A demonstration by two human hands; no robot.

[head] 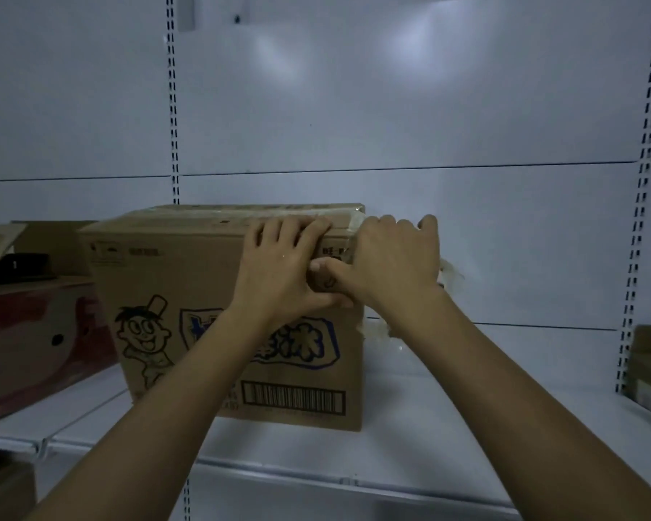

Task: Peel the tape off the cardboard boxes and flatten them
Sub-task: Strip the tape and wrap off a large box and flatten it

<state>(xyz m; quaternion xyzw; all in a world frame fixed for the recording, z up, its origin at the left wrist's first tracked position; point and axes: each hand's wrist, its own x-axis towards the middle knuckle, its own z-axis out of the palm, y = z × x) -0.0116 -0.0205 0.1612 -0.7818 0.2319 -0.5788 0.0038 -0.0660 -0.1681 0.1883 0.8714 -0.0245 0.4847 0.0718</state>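
Head view: the box (188,272) stands upright on the shelf (448,408), near a red box (34,332) to its left. It looks like stiff but light cardboard, probably empty, so it may slide unless braced. The clear tape (357,224) looks thin, stretchy and likely to tear; its lifted end at the top right corner seems the best place to take hold. The left hand (279,265) curls its fingers over the top front edge, steadying the box. The right hand (391,261) hooks round that corner, thumb on the front face. Whether it pinches tape is hidden.
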